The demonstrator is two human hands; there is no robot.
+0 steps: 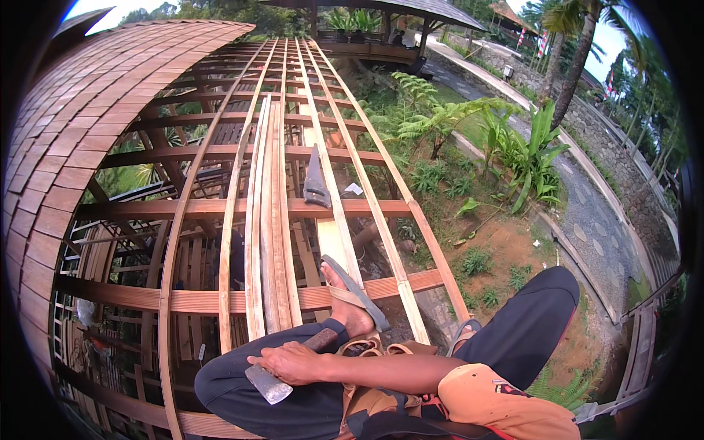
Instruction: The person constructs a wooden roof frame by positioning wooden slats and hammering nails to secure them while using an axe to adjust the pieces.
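My right hand [290, 363] is closed around a hand tool with a broad, worn steel blade [270, 386] and a brown handle [321, 339]. The tool lies across my left thigh, blade end toward the lower left. Most of its grip is hidden under my fingers. My right forearm [396, 369] reaches across my lap from an orange sleeve [499, 403]. My left hand is out of sight. Beside it on my lap sits a tan tool pouch [378, 400]. Ahead of my sandalled foot [352, 315], a handsaw [315, 182] with a grey handle rests on the roof battens.
I sit on an open roof frame of long battens [381, 242] over reddish cross beams [242, 210], with gaps showing a drop below. Several loose strips [273, 220] lie lengthwise. Wooden shingles [95, 110] cover the left side. At right are plants [535, 154] and a stone path [587, 220].
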